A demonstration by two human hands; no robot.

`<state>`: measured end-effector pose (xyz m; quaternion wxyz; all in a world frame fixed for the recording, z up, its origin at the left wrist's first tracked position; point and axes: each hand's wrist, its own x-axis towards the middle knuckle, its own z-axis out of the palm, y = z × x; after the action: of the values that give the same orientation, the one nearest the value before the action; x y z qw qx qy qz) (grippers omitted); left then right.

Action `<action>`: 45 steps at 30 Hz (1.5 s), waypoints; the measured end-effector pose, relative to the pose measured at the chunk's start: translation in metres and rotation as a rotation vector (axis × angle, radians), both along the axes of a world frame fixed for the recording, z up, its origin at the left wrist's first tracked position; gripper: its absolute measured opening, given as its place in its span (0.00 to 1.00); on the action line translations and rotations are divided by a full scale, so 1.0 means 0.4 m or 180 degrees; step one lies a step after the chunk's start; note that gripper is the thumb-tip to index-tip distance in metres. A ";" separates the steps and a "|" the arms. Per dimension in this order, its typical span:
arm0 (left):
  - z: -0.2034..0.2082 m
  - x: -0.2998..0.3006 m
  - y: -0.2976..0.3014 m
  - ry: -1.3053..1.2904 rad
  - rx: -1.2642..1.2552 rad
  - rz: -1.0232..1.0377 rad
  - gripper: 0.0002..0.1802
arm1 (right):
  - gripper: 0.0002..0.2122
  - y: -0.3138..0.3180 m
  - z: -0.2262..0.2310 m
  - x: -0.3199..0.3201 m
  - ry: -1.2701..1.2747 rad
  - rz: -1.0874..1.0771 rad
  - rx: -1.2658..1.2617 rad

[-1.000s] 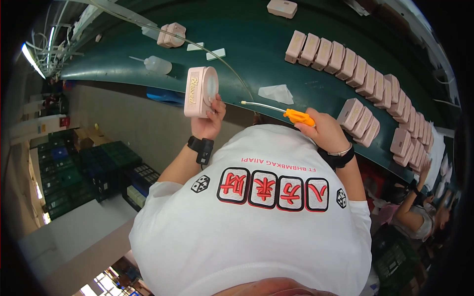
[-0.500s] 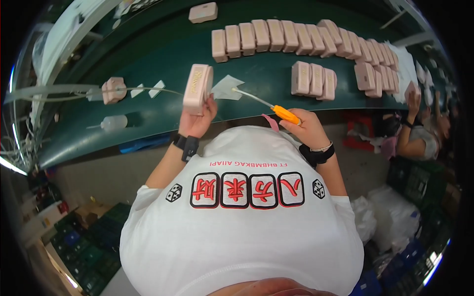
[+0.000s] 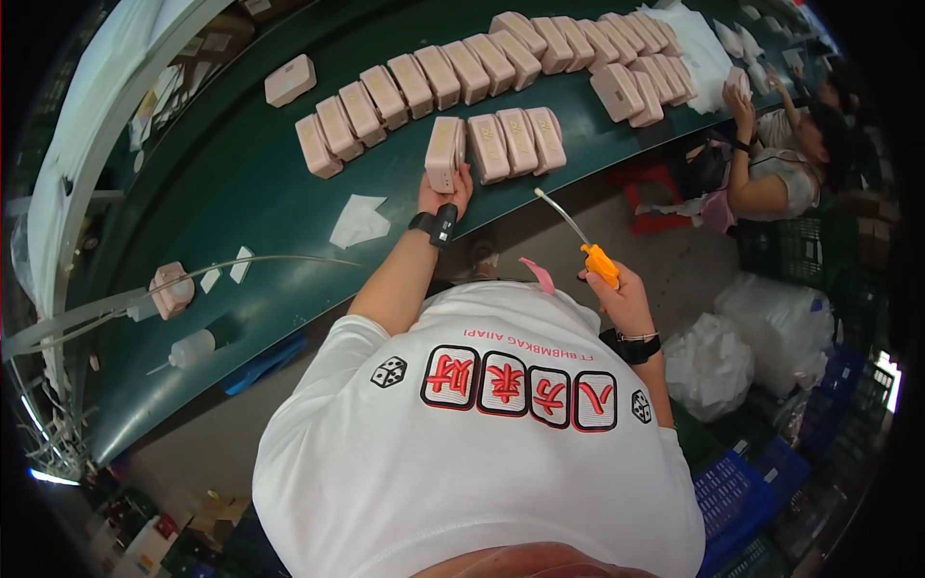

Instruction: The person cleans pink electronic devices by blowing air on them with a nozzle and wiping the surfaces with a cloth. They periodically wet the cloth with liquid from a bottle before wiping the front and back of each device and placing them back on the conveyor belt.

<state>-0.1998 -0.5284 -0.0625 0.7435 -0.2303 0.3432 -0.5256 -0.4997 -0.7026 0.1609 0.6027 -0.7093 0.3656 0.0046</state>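
Fingers [image 3: 453,185] beneath upright pink case [image 3: 444,154]

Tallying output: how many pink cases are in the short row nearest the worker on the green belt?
4 pink cases: one in the left hand at the row's left end, three side by side to its right. None seems hidden.

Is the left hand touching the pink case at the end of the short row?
Touching. The head view shows the left hand gripping the pink case from below.
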 end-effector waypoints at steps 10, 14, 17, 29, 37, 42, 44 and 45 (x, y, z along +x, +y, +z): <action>0.118 -0.031 -0.034 -0.0465 0.2121 -0.1178 0.35 | 0.12 -0.058 -0.081 0.007 -0.0077 0.0436 -0.0345; 0.094 0.000 -0.043 -0.0118 0.1474 -0.1141 0.34 | 0.13 -0.063 -0.097 0.018 -0.0168 0.0560 -0.0529; 0.078 0.009 -0.062 -0.0197 0.1041 -0.1204 0.33 | 0.14 -0.072 -0.111 0.009 -0.0218 0.0483 -0.0511; 0.059 -0.005 -0.355 -0.0019 0.0720 -0.1163 0.33 | 0.12 -0.090 -0.112 -0.043 0.0236 -0.0077 -0.0198; 0.035 0.050 -0.263 -0.2808 0.0502 -0.2584 0.32 | 0.09 -0.105 -0.169 -0.048 0.0317 -0.0162 0.0140; 0.362 0.258 -0.028 -0.4248 0.1445 -0.2104 0.22 | 0.10 -0.093 -0.237 -0.006 0.0390 -0.0037 0.0187; 0.395 0.404 0.054 -0.3409 0.1839 -0.0493 0.18 | 0.10 -0.080 -0.252 0.030 0.0414 0.0228 0.0002; 0.377 0.510 0.100 -0.2858 0.2144 -0.0200 0.18 | 0.10 -0.071 -0.252 0.050 0.0397 0.0244 0.0008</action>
<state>0.0043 -0.4883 0.0883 0.8332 0.2765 0.1487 -0.4553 -0.4797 -0.7309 0.0601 0.5791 -0.7203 0.3750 0.0724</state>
